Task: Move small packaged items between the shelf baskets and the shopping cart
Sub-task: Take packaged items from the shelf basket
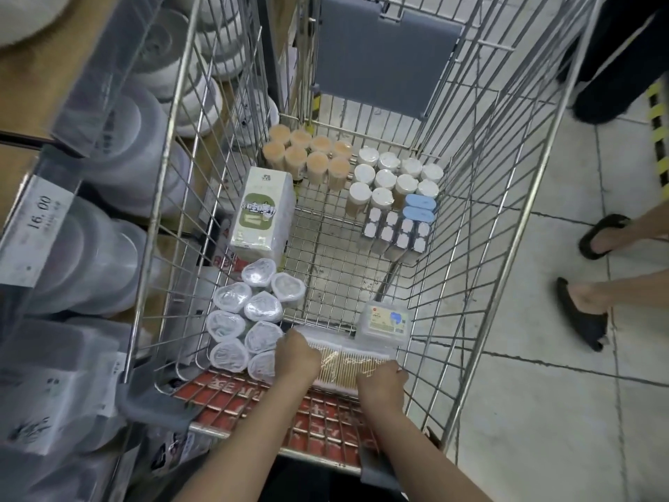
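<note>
My left hand (pixel 297 353): curled over the left end of the flat toothpick pack (pixel 347 360), gripping it low in the frame's centre.
My right hand (pixel 380 384): gripping the same pack at its right end, fingers bent round the edge.
Toothpick pack: clear, rigid-looking flat box, pale wooden sticks in tight rows; it sits at the near end of the shopping cart (pixel 481 197), and I cannot tell whether it rests on the wire floor or is lifted.
Neighbours: a small clear lidded box (pixel 385 322) with a printed label just beyond it; shrink-wrapped rounded tubs (pixel 246 320) to the left.
Further in: a white-and-green paper-wrapped pack (pixel 264 215), orange-topped jars (pixel 307 157), white-capped jars (pixel 394 175), white-lidded square boxes (pixel 396 235).
Progress: the cart already holds several sorted groups, so I judge the task well along; this pack is the one in hand.
Shelf (pixel 72 219), left edge: stacked translucent plastic containers, price tag.
</note>
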`<state>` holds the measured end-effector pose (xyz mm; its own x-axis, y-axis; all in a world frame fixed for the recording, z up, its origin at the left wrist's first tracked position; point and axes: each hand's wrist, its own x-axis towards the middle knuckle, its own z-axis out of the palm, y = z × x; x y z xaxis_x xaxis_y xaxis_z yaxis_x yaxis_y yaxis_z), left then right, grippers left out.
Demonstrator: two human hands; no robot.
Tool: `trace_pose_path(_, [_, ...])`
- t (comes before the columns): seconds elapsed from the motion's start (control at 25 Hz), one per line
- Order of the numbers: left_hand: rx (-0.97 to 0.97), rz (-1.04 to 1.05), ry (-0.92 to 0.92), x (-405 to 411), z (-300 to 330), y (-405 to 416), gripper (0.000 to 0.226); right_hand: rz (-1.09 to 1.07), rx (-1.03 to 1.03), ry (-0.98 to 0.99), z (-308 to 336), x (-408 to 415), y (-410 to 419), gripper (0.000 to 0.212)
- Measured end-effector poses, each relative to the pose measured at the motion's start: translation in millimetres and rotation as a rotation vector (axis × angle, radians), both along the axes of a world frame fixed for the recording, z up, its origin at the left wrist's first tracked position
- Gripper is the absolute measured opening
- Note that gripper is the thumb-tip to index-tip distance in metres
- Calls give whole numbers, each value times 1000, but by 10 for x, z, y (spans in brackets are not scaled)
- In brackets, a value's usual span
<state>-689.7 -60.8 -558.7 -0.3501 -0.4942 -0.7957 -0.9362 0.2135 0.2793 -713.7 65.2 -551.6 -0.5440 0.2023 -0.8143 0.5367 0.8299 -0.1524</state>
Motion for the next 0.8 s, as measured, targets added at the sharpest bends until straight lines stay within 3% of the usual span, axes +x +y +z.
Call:
trace_pose_path(0.16, [-78, -54, 31, 10, 63, 5, 31, -16, 47, 21, 23, 1, 10, 29])
trace_pose_path(0.44, [-13, -89, 87, 61, 100, 0, 22, 70, -52, 90, 161, 43, 67, 8])
trace_pose_path(0.64, [21, 15, 173, 81, 384, -51, 31, 89, -133, 178, 412, 104, 90, 6])
trace_pose_path(0.8, [82, 144, 323, 174, 939, -179, 24, 61, -279, 230, 844, 103, 101, 7])
